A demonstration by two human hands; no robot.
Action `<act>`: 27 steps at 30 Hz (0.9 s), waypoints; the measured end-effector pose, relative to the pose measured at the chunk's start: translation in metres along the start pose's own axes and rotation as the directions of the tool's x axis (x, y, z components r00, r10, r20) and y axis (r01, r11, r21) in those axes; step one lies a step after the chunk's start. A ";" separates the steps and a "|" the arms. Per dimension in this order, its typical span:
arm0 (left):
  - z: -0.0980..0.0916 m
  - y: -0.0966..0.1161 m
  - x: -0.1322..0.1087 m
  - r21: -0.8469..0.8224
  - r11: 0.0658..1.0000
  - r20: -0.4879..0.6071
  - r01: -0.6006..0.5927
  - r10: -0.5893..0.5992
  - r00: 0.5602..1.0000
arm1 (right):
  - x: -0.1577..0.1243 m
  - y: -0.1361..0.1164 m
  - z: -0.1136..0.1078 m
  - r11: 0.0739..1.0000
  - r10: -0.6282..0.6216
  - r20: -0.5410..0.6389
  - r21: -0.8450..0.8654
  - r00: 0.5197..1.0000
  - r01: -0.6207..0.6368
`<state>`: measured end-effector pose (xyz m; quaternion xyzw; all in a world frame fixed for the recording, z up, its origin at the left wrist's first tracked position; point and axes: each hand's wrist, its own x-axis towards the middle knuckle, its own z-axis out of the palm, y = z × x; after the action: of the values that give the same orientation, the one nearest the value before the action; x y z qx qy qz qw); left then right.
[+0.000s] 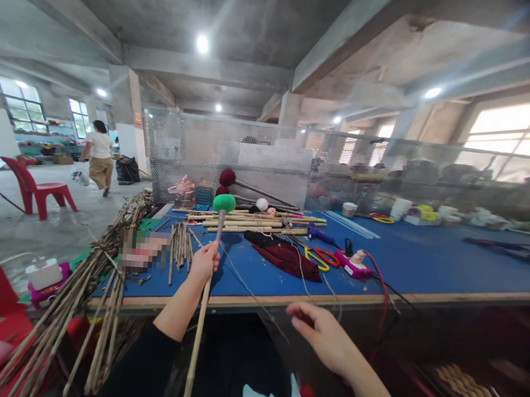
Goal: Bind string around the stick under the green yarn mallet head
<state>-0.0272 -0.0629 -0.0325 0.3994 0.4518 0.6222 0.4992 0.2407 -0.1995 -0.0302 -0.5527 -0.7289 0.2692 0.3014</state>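
My left hand (204, 261) is closed round a long bamboo stick (197, 339) held upright, with a green yarn ball (224, 203) on its top end. A thin thread (245, 288) runs from the stick toward my right hand (323, 335). That hand hovers below the table's front edge with its fingers curled in a pinch on the thread. Both hands are in front of the blue worktable (424, 264).
On the table lie bamboo sticks (254, 222), dark red yarn (288, 257), yellow and red scissors (319, 257), a pink glue gun (355, 264) with a red cord, and maroon-headed mallets (228, 178). A bundle of sticks (90, 295) leans at left. Red chairs (38, 192) and a walking person (99, 156) are beyond.
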 end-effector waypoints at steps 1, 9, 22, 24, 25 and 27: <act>0.000 0.000 0.000 -0.001 1.000 0.002 0.000 0.000 1.000 | 0.010 -0.009 0.001 0.996 -0.037 -0.023 0.080 0.999 0.038; 0.004 -0.001 -0.007 0.086 0.995 0.164 -0.041 0.026 0.986 | 0.138 -0.067 0.048 0.710 0.004 0.172 0.694 0.985 -0.123; 0.006 -0.001 -0.005 -0.038 0.997 0.059 -0.060 0.062 0.996 | 0.178 -0.057 0.098 0.807 -0.098 -0.075 0.577 0.992 0.124; 0.007 0.000 -0.005 -0.050 0.997 0.063 -0.059 0.062 0.996 | 0.184 -0.053 0.100 0.812 -0.107 -0.064 0.570 0.992 0.124; 0.007 0.000 -0.005 -0.043 0.997 0.071 -0.062 0.065 0.995 | 0.188 -0.052 0.100 0.818 -0.110 -0.076 0.559 0.991 0.134; 0.007 -0.001 -0.004 -0.030 0.998 0.084 -0.062 0.065 0.994 | 0.194 -0.049 0.100 0.834 -0.118 -0.132 0.525 0.984 0.170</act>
<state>-0.0194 -0.0659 -0.0320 0.4327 0.4087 0.6265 0.5032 0.0955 -0.0296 -0.0344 -0.4024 -0.6497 0.4116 0.4966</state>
